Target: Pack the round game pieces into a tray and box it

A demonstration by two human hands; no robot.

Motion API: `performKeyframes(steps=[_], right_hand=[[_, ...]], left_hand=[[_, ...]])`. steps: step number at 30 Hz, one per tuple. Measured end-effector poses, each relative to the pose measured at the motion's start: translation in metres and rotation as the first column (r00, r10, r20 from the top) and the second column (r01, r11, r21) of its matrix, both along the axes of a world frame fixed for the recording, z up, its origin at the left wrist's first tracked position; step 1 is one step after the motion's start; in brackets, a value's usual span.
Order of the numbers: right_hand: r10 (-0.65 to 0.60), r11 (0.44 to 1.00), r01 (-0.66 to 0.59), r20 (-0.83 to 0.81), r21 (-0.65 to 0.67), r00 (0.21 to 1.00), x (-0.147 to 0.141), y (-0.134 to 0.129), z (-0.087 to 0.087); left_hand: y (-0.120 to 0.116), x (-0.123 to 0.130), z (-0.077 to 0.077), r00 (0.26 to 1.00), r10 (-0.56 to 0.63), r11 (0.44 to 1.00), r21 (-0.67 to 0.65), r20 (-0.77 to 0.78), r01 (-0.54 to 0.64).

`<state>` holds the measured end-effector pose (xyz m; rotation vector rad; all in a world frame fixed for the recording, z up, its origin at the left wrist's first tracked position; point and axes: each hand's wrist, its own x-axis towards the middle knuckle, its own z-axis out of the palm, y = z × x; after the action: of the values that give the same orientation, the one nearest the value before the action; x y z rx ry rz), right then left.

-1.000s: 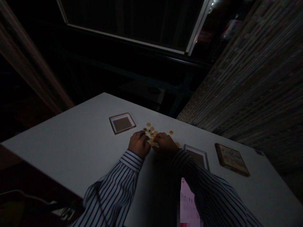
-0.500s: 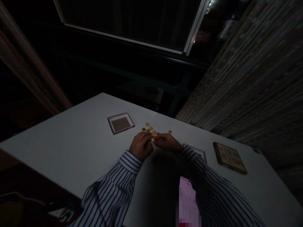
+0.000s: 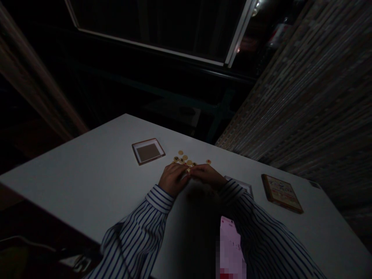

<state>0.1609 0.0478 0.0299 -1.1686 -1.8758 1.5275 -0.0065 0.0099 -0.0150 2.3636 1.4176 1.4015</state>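
Several round, pale yellow Chinese chess pieces (image 3: 185, 157) lie loosely on the white table just beyond my hands, some with dark marks. A piece with a red mark (image 3: 208, 161) sits apart to the right. My left hand (image 3: 173, 179) and my right hand (image 3: 207, 175) meet at the near edge of the group, fingers closed. A pale Chinese chess piece (image 3: 188, 169) shows between the fingertips of both hands. The fingers and dim light hide how many pieces are there.
An open shallow box part (image 3: 163, 155) stands at the left on the white table (image 3: 87, 170). A second tray (image 3: 248, 188) is partly behind my right sleeve. Farther right lies a printed box (image 3: 282, 193). A lit phone (image 3: 231, 240) rests near my right forearm.
Both hands stay in place over the pieces. The left thumb has straightened towards the right hand, and the right fingers have shifted slightly.
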Motion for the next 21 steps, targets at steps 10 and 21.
performKeyframes(steps=[10,21], right_hand=[[-0.059,0.998,0.059,-0.003,-0.018,0.998,0.0008,-0.0033,-0.001],[-0.12,0.991,0.117,-0.046,-0.058,0.992,0.0005,-0.006,0.0025]], left_hand=[[-0.0016,0.0014,0.0015,1.0,0.011,1.0,-0.005,-0.011,-0.011],[-0.002,0.0024,0.0011,1.0,0.004,1.0,0.019,0.001,-0.004]])
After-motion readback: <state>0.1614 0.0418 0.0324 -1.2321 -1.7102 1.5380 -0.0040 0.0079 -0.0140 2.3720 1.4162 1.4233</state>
